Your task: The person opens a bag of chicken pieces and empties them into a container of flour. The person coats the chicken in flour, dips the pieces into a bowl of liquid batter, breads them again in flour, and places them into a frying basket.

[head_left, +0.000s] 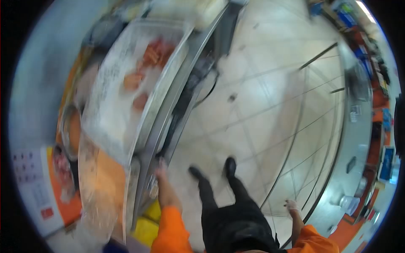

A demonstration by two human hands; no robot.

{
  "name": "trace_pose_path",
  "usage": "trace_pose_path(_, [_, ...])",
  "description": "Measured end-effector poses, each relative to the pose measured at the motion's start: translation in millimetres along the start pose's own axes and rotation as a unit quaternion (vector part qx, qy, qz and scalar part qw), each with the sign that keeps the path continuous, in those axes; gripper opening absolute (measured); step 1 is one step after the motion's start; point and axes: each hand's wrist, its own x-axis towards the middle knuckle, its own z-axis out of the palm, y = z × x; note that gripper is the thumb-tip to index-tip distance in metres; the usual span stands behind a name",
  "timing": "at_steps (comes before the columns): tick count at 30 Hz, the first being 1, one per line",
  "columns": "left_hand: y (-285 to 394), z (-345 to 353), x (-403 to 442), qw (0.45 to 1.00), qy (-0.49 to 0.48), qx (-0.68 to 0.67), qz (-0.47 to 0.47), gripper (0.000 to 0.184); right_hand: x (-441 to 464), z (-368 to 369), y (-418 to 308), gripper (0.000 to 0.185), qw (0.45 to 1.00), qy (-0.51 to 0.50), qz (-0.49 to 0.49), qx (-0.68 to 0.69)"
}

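Hanging just beside the edge of the long grey metal counter (157, 131), the left hand (161, 169) is appearing blurred; I cannot tell how its fingers are standing. The large white rectangular tray (110, 111) is lying on this counter, carrying reddish-orange pieces (157, 54). The right hand (292, 205) is hanging over the pale tiled floor (253, 105), which is giving wide room; its fingers are showing too small to judge. The picture's bottom is cutting off both orange sleeves (172, 232).

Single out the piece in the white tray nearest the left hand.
The small brownish piece, lowest in the picture, is nearest the left hand; the pale orange piece and the reddish heap lie farther up the tray.
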Motion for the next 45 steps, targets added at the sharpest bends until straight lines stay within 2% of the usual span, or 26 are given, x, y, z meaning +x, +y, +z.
trace_pose_path(1, [-26.2, 21.3, -21.5, 0.990, -0.046, 0.111, 0.077, 0.077, -1.3, 7.3, 64.0, 0.038, 0.995, -0.003, -0.016, -0.097])
trace_pose_path(2, [-54.6, 43.9, -45.1, 0.961, -0.074, 0.213, 0.163, 0.073, -4.0, 13.2, 104.9, 0.040, 0.996, -0.001, 0.081, -0.030])
trace_pose_path(3, [-32.0, 47.4, -12.6, 0.943, -0.130, 0.266, 0.154, 0.051, -28.7, 14.6, 82.1, 0.044, 0.974, 0.033, 0.190, 0.117])
trace_pose_path(4, [-19.7, 53.7, 9.9, 0.942, -0.209, 0.243, 0.095, 0.046, -41.8, 24.7, 88.1, 0.045, 0.973, 0.019, 0.218, 0.071])
trace_pose_path(5, [7.2, 52.7, 45.3, 0.857, -0.259, 0.415, 0.162, 0.046, -45.5, 22.1, 107.9, 0.047, 0.970, 0.014, 0.241, 0.023])
trace_pose_path(7, [20.6, 49.1, 72.9, 0.812, -0.217, 0.509, 0.184, 0.047, -31.9, 35.9, 142.8, 0.048, 0.970, 0.011, 0.239, 0.053])
trace_pose_path(8, [1.2, 65.6, 49.9, 0.874, -0.133, 0.441, 0.157, 0.048, -24.1, 52.2, 165.4, 0.049, 0.969, 0.006, 0.237, 0.073])
trace_pose_path(9, [-15.4, 81.0, 20.9, 0.919, -0.051, 0.366, 0.134, 0.049, -18.3, 59.6, 201.1, 0.045, 0.996, -0.014, 0.083, 0.036])
trace_pose_path(12, [-24.4, 89.9, 20.8, 0.872, -0.094, 0.469, 0.107, 0.051, 22.2, 71.5, 115.8, 0.051, 0.953, -0.045, 0.268, 0.131])
trace_pose_path(14, [-25.1, 98.7, 28.0, 0.893, -0.085, 0.431, 0.097, 0.047, 39.5, 77.7, 77.0, 0.047, 0.953, -0.062, 0.274, 0.110])
trace_pose_path(15, [-27.6, 101.5, 30.9, 0.904, -0.081, 0.410, 0.090, 0.046, 41.5, 88.2, 78.2, 0.045, 0.970, -0.009, 0.218, 0.106])
trace_pose_path(20, [-33.2, 96.3, 0.6, 0.908, -0.099, 0.372, 0.167, 0.048, 26.6, 83.5, 23.0, 0.043, 0.952, -0.047, 0.263, 0.150])
trace_pose_path(22, [-51.1, 99.6, -31.4, 0.908, -0.071, 0.348, 0.220, 0.058, 21.4, 88.7, 54.6, 0.046, 0.948, -0.044, 0.284, 0.133])
trace_pose_path(25, [-29.3, 99.4, -25.2, 0.910, -0.160, 0.322, 0.208, 0.061, 20.7, 101.6, 157.7, 0.045, 0.954, -0.111, 0.277, 0.036])
trace_pose_path(26, [-45.6, 99.0, -37.9, 0.869, -0.139, 0.389, 0.273, 0.054, 14.9, 104.0, 143.5, 0.044, 0.932, -0.067, 0.343, 0.101])
trace_pose_path(29, [-82.3, 92.9, -48.4, 0.785, -0.089, 0.481, 0.381, 0.041, 19.8, 104.3, 110.3, 0.046, 0.941, -0.064, 0.315, 0.102])
trace_pose_path(34, [-64.3, 116.3, -30.1, 0.872, -0.130, 0.340, 0.327, 0.039, 75.7, 105.8, 82.5, 0.047, 0.963, -0.056, 0.234, 0.123])
trace_pose_path(37, [-49.3, 129.1, -41.2, 0.896, -0.115, 0.279, 0.326, 0.039, 136.1, 125.1, 48.1, 0.041, 0.992, -0.062, 0.062, 0.085])
trace_pose_path(38, [-44.1, 131.9, -43.5, 0.897, -0.115, 0.279, 0.323, 0.039, 162.8, 146.0, 25.2, 0.036, 0.973, -0.017, 0.071, 0.218])
trace_pose_path(39, [-38.9, 131.6, -41.7, 0.898, -0.116, 0.282, 0.318, 0.039, 192.7, 149.8, -20.0, 0.041, 0.993, -0.078, 0.003, 0.085])
trace_pose_path(40, [-34.2, 130.8, -38.8, 0.896, -0.118, 0.293, 0.311, 0.039, 197.9, 152.3, -111.6, 0.040, 0.963, -0.082, -0.148, -0.211])
trace_pose_path(41, [-30.3, 127.7, -35.3, 0.896, -0.120, 0.301, 0.304, 0.039, 206.8, 166.5, -187.4, 0.037, 0.994, -0.106, -0.025, -0.026])
trace_pose_path(42, [-28.0, 125.1, -31.6, 0.896, -0.124, 0.307, 0.297, 0.040, 219.4, 176.5, -243.6, 0.040, 0.986, -0.135, -0.056, -0.075])
trace_pose_path(43, [-26.4, 123.4, -26.8, 0.897, -0.125, 0.312, 0.286, 0.040, 255.4, 219.6, -245.5, 0.044, 0.974, -0.105, -0.193, -0.057])
trace_pose_path(44, [-25.1, 121.2, -23.6, 0.898, -0.126, 0.318, 0.276, 0.040, 234.1, 222.5, -340.6, 0.046, 0.983, -0.101, -0.140, -0.068])
trace_pose_path(45, [-23.4, 118.3, -20.3, 0.900, -0.126, 0.325, 0.263, 0.040, 219.2, 228.7, -408.5, 0.045, 0.971, -0.135, -0.171, -0.101])
